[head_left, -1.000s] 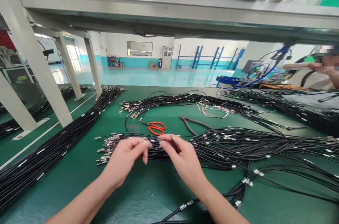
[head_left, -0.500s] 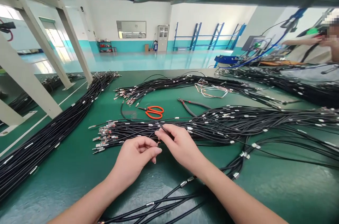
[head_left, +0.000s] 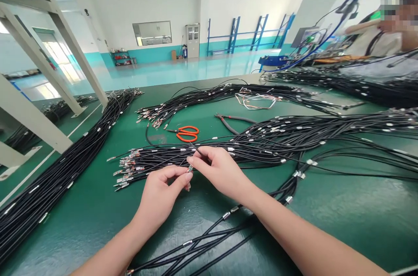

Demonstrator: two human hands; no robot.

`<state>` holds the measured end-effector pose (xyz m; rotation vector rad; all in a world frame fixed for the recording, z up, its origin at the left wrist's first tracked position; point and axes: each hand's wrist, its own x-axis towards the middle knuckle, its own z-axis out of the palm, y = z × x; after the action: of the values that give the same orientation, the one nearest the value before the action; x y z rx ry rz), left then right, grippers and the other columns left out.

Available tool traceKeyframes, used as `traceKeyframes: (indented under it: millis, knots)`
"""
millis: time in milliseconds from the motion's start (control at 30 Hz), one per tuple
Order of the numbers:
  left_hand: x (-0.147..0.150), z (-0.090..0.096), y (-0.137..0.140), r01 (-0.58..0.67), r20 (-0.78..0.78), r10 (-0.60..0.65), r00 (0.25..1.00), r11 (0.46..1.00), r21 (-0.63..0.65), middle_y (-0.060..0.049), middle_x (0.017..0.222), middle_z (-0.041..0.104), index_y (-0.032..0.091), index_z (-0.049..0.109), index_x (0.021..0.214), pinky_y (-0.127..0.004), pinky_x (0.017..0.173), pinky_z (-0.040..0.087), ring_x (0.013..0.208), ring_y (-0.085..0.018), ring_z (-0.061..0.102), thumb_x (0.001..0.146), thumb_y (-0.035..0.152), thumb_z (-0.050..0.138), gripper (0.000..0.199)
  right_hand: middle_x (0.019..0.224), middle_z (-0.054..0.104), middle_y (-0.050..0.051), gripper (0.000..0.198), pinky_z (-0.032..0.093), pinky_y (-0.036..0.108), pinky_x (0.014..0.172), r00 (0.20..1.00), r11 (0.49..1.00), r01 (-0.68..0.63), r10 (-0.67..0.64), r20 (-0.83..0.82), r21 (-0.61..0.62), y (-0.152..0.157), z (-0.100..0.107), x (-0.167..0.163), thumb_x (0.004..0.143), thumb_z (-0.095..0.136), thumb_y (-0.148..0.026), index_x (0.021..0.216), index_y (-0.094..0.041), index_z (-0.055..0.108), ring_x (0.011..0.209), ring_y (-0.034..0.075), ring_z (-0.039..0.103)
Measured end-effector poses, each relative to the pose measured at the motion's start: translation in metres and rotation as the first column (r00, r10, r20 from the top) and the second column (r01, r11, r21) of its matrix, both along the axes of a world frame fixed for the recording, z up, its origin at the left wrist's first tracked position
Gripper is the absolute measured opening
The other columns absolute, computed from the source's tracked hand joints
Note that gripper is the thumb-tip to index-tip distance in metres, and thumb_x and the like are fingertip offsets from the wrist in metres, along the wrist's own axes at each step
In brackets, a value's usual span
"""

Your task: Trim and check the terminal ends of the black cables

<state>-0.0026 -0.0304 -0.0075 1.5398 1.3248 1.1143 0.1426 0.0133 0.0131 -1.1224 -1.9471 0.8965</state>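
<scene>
My left hand (head_left: pixel 166 189) pinches a small shiny cable end (head_left: pixel 190 168) between thumb and forefinger. Close against it, my right hand (head_left: pixel 215 169) has its fingers closed round a thin, dark, slender piece (head_left: pixel 197 150); I cannot tell whether this is a cable or a tool. Both hands meet just in front of a bundle of black cables (head_left: pixel 271 136) with metal connectors (head_left: pixel 130 163) at its left end. Beyond that bundle lie orange-handled scissors (head_left: pixel 187 133) and cutting pliers with dark grey handles (head_left: pixel 233 123).
More black cable bundles lie at the left (head_left: pixel 81 154) and back (head_left: pixel 209 92) of the green table (head_left: pixel 202 206). Loose white and copper wires (head_left: pixel 256 99) rest near the back. White frame legs (head_left: pixel 35 115) stand at left. Another person (head_left: pixel 375 45) works at the far right.
My hands have shifted slightly left and closer together, the right fingers now touching the small cable end. The view has turned a little; tools and bundles lie as before.
</scene>
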Motion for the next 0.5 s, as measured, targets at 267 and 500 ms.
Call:
traceKeyframes:
  millis: [267, 500]
  knots:
    - [0.0004, 0.0002, 0.0027, 0.059, 0.130, -0.051, 0.990, 0.996, -0.060, 0.000, 0.059, 0.056, 0.016, 0.061, 0.060, -0.024, 0.064, 0.041, 0.061, -0.013, 0.051, 0.074, 0.028, 0.058, 0.019, 0.052, 0.040, -0.006, 0.027, 0.026, 0.021, 0.048, 0.999, 0.996, -0.019, 0.016, -0.031, -0.092, 0.0044, -0.0042, 0.0014, 0.078, 0.048, -0.033, 0.058, -0.015, 0.050, 0.050, 0.008, 0.033]
    - [-0.0026, 0.0007, 0.0034, -0.114, 0.002, 0.114, 0.994, 0.991, 0.069, -0.002, 0.074, 0.064, 0.019, 0.066, 0.082, -0.028, 0.072, 0.043, 0.073, -0.017, 0.057, 0.069, 0.028, 0.063, 0.016, 0.054, 0.034, -0.006, 0.029, 0.026, 0.021, 0.049, 0.994, 0.997, -0.011, 0.003, -0.107, -0.080, 0.0055, 0.0013, 0.0050, 0.079, 0.048, -0.035, 0.057, -0.017, 0.043, 0.052, 0.008, 0.031]
